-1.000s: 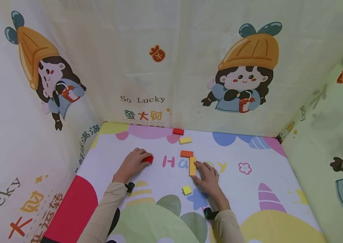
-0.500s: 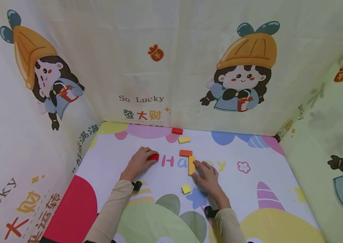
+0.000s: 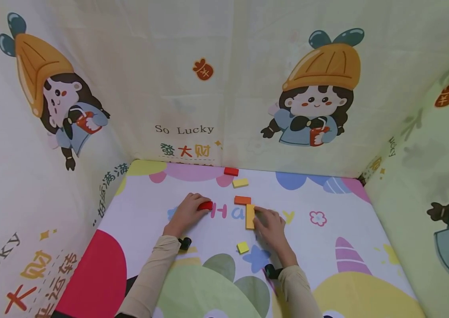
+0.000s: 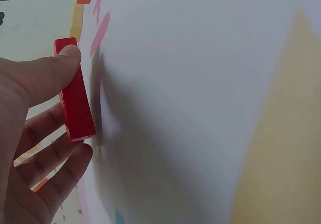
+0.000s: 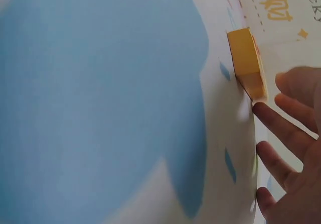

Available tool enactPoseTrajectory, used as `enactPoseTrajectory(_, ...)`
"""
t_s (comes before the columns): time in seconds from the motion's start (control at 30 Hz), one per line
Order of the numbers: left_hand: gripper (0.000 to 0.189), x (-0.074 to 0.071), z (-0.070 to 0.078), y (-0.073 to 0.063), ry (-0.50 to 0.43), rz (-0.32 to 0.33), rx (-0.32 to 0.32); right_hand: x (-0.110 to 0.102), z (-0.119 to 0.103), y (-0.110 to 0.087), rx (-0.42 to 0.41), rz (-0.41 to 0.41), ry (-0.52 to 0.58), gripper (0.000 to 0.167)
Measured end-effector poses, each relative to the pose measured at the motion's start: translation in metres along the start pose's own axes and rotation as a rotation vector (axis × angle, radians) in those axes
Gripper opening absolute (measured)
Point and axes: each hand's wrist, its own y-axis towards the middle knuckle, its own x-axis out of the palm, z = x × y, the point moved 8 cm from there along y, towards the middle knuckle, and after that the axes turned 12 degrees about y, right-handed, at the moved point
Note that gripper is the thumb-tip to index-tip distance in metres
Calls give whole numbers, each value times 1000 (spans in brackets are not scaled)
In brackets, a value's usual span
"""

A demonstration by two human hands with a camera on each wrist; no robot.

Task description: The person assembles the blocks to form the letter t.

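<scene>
My left hand pinches a red rectangular block between thumb and fingers, just left of the printed "H". In the left wrist view the red block casts a shadow on the cloth, with the thumb across its near face. My right hand lies beside a long yellow-orange block, fingertips right at its right side. The right wrist view shows those fingers spread and the yellow-orange block outside their grasp. An orange block lies crosswise at that block's far end.
Toward the back lie another red block and a pale yellow block. A small bright yellow block sits nearer me. Printed cloth walls enclose the patterned table at the back and both sides.
My left hand has carried the red block rightward to the edge of the printed "H". The right hand has stayed close beside the yellow-orange block, which keeps its place.
</scene>
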Motion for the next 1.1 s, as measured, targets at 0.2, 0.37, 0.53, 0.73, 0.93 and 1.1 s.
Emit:
enactPoseTrajectory(0.2, 41, 1, 6, 1, -9, -3, -18, -2, -4, 7, 9, 51, -19, 40)
enactPoseTrajectory(0.37, 40, 2, 7, 2, 7, 2, -26, -1, -7, 13, -1, 66, -24, 42)
enactPoseTrajectory(0.53, 40, 3, 8, 3, 9, 14, -24, 5, -6, 25, 26, 41, -23, 42)
enactPoseTrajectory(0.73, 39, 1, 11, 7, -5, 29, -2, 10, -13, 39, -10, 46, -59, 41)
enactPoseTrajectory(0.93, 39, -2, 16, 10, 6, 33, -2, 19, -16, 50, 19, 14, -109, 42)
enactPoseTrajectory(1.1, 42, -2, 19, 13, 15, 19, -19, 25, -16, 57, 65, -22, -166, 44)
